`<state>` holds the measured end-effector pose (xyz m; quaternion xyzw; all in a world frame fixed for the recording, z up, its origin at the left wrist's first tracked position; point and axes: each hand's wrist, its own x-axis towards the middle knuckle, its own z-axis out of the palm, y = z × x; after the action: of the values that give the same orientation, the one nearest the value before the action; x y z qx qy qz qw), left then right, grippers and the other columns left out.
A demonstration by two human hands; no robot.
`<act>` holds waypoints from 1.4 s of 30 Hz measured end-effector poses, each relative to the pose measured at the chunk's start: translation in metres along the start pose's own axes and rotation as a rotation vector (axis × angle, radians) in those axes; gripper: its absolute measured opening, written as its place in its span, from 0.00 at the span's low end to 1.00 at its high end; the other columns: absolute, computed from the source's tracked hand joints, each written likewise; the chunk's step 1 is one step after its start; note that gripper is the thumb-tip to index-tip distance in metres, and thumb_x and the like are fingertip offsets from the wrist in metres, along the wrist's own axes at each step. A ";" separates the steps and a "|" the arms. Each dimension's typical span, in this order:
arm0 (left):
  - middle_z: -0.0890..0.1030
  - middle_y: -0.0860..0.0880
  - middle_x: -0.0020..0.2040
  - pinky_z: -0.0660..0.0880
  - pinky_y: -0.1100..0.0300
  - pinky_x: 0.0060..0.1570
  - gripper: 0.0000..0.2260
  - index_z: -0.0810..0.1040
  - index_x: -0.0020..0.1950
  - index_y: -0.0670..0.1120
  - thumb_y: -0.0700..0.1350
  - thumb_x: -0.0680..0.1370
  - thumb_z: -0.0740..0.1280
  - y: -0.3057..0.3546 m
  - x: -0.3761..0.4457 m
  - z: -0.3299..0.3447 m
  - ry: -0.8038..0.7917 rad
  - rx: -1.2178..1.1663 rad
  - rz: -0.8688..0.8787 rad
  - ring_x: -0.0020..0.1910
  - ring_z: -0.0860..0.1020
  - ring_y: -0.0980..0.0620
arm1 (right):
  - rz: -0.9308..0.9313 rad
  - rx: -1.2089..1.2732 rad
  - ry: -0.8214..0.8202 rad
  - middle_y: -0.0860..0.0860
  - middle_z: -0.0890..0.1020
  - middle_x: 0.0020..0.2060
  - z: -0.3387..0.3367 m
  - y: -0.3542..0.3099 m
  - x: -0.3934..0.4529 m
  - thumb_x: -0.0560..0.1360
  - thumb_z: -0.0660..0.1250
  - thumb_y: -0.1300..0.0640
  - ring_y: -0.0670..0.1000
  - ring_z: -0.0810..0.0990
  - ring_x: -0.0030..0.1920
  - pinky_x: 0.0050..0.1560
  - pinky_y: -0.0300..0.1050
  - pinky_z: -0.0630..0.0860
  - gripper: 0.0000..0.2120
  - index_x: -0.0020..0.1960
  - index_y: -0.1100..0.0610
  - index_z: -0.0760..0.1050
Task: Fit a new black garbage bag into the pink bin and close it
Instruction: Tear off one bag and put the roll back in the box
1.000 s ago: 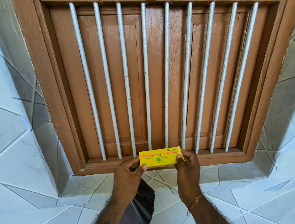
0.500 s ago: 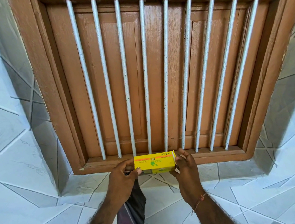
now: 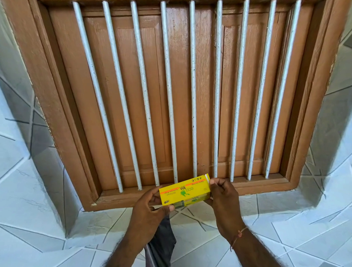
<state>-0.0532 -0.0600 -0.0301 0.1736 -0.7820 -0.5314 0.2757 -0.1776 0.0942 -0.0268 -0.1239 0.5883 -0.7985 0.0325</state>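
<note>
Yellow garbage-bag box point(image 3: 184, 190) at lower centre of frame, held level in front of the sill of the brown shuttered window point(image 3: 175, 93), printed face up, text upside down. Left hand point(image 3: 149, 210) curled round box's left end, thumb under the bottom edge. Right hand point(image 3: 223, 196) pinching the right end, thumb on top near the white flap. Black garbage bag point(image 3: 162, 247) hanging below left hand, bottom centre; exact grip on it hidden. White bars point(image 3: 170, 93) across window. Grey-white tiles point(image 3: 296, 229) around. Pink bin not in view.
</note>
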 end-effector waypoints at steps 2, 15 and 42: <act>0.83 0.54 0.50 0.75 0.74 0.42 0.21 0.77 0.59 0.52 0.42 0.69 0.77 0.001 0.001 0.002 -0.009 -0.012 -0.012 0.50 0.80 0.59 | -0.034 -0.022 0.035 0.46 0.83 0.33 0.000 0.003 -0.001 0.79 0.63 0.61 0.45 0.82 0.35 0.35 0.41 0.81 0.04 0.48 0.60 0.76; 0.84 0.59 0.44 0.77 0.72 0.42 0.21 0.77 0.58 0.51 0.40 0.67 0.78 0.008 -0.003 0.011 0.040 -0.010 0.026 0.48 0.80 0.63 | -0.118 -0.058 0.072 0.55 0.85 0.44 0.002 0.012 -0.004 0.78 0.66 0.61 0.57 0.83 0.47 0.52 0.58 0.80 0.07 0.45 0.51 0.78; 0.83 0.52 0.54 0.76 0.61 0.52 0.10 0.80 0.56 0.50 0.41 0.79 0.63 0.006 0.001 0.025 -0.032 0.407 -0.056 0.49 0.80 0.55 | -0.202 -0.623 0.097 0.48 0.79 0.54 -0.026 0.043 -0.022 0.72 0.73 0.52 0.53 0.78 0.55 0.59 0.55 0.77 0.17 0.59 0.53 0.76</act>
<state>-0.0696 -0.0395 -0.0311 0.2392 -0.8723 -0.3724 0.2076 -0.1665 0.1097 -0.0780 -0.1474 0.7899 -0.5841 -0.1143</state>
